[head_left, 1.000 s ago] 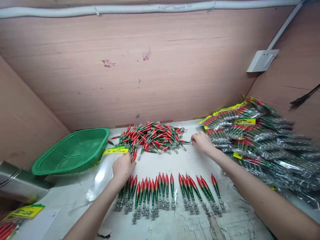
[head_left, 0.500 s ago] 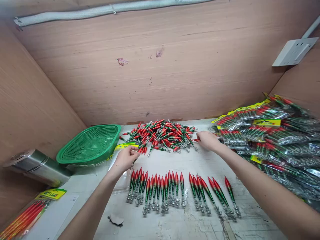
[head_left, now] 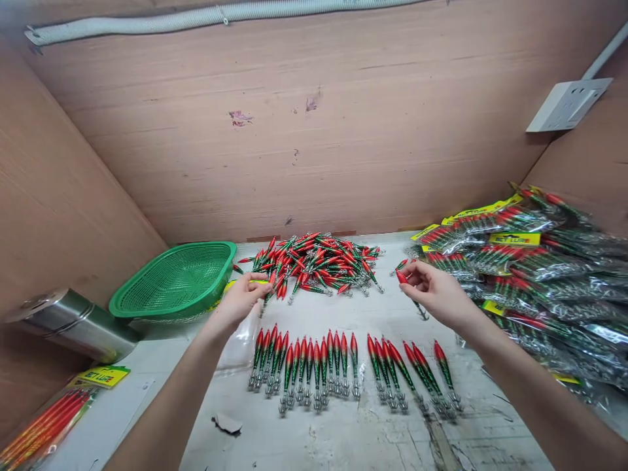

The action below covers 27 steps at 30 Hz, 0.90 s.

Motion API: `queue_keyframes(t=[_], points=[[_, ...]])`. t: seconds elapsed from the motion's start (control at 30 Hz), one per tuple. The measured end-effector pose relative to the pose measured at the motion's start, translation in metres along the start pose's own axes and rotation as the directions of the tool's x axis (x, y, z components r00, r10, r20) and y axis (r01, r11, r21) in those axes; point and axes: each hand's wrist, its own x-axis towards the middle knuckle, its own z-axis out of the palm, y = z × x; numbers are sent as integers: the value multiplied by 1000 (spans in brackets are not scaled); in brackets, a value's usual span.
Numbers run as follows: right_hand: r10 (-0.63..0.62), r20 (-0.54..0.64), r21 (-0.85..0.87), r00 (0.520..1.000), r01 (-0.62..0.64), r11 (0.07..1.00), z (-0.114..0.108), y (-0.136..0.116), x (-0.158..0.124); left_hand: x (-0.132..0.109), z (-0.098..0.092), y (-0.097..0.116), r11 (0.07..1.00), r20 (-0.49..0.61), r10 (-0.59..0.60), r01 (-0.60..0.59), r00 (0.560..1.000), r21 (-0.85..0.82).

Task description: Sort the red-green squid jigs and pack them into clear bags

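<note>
My left hand (head_left: 241, 299) is closed on a red-and-green fishing lure at the left edge of a heaped pile of lures (head_left: 318, 265). That lure's red tip shows by the fingertips and its green body hangs below them. To the right of the pile, my right hand (head_left: 434, 291) pinches a lure (head_left: 402, 277) near its red end, its hooks hanging down. A second lure (head_left: 401, 265) shows just behind these fingers; whether it is held too, I cannot tell. Nearer to me, several lures (head_left: 316, 373) lie side by side in groups, red tips away from me, hooks toward me.
A green plastic basket (head_left: 171, 311) and a metal cylinder (head_left: 88, 327) stand at the left. Packed lures (head_left: 524, 281) with yellow labels are heaped at the right. A bag of orange-red lures (head_left: 53, 418) lies at the lower left. A wooden panel (head_left: 294, 163) closes the back.
My right hand has come away from the pile's right edge, toward me and slightly right, with a lure now visible in its fingers. My left hand has shifted slightly up and left.
</note>
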Motion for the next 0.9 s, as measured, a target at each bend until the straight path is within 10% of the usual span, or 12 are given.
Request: queue_keyframes(t=[0.27, 0.6, 0.9], points=[[14, 307, 758, 952, -253, 601, 9, -50, -26, -49, 61, 37, 886, 376, 80, 107, 923, -452], [-13, 641, 752, 768, -624, 214, 21, -47, -29, -76, 81, 42, 728, 523, 163, 256, 836, -636], [-147, 637, 764, 757, -595, 250, 30, -44, -32, -76, 86, 35, 782, 628, 139, 305, 766, -544]])
